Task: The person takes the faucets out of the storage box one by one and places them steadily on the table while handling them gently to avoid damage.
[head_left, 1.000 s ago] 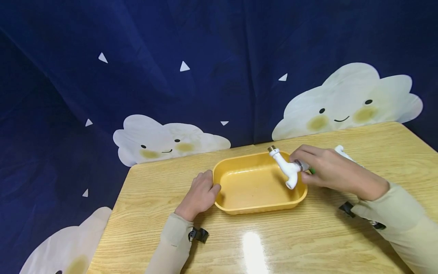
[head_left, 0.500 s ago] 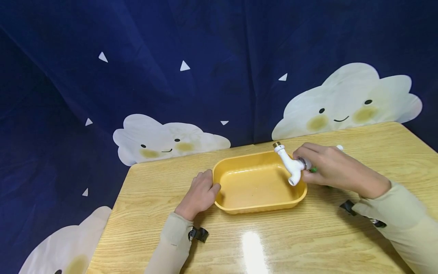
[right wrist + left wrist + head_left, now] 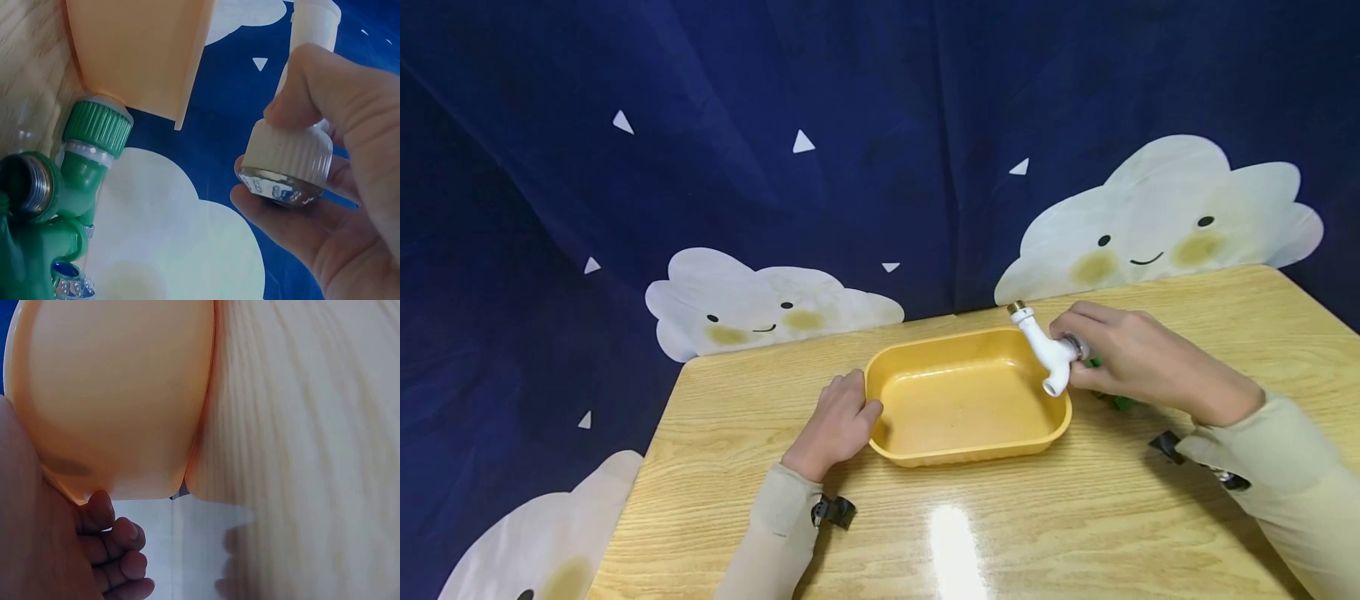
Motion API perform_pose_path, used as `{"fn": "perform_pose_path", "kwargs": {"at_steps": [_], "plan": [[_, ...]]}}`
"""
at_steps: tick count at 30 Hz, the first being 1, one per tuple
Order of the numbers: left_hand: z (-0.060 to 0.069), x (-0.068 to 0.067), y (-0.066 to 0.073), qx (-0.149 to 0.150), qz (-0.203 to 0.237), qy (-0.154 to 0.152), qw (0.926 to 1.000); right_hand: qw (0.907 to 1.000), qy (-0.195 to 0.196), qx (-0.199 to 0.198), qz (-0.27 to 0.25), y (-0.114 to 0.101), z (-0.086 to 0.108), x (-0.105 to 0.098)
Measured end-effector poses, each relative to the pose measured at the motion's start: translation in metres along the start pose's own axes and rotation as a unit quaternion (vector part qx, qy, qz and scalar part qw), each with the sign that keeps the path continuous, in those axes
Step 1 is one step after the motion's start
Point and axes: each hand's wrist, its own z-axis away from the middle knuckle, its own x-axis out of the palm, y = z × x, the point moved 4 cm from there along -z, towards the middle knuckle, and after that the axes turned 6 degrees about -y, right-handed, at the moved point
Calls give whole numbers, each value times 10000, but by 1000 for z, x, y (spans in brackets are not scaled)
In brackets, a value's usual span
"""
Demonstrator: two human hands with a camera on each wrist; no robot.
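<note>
A white tap with a brass threaded end hangs above the right end of a yellow plastic basin. My right hand grips the tap around its handle end. In the right wrist view, the thumb and fingers of my right hand close round the ribbed white knob and its silvery cap. At the basin's left end, my left hand holds the rim, thumb over the edge. Seen from the left wrist, the fingers of my left hand are curled beside the basin wall.
Green plastic tap pieces lie on the table beside the basin's right end; the head view shows only bits of green under my right hand. A dark blue curtain with cloud prints stands behind the wooden table.
My right hand has lifted the tap slightly up and to the right. Green pieces now show under it, and a white piece behind the hand has gone from sight. The left hand stays put.
</note>
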Motion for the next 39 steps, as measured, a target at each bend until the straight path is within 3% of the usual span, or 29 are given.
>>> {"fn": "perform_pose_path", "kwargs": {"at_steps": [17, 31, 39], "plan": [[0, 0, 0, 46, -54, 76, 9999, 9999, 79, 75, 99, 15, 4, -4], [1, -1, -1, 70, -57, 111, 9999, 9973, -196, 633, 315, 29, 10, -14], [0, -1, 0, 101, -49, 143, 9998, 9965, -234, 693, 405, 36, 13, -18]]}}
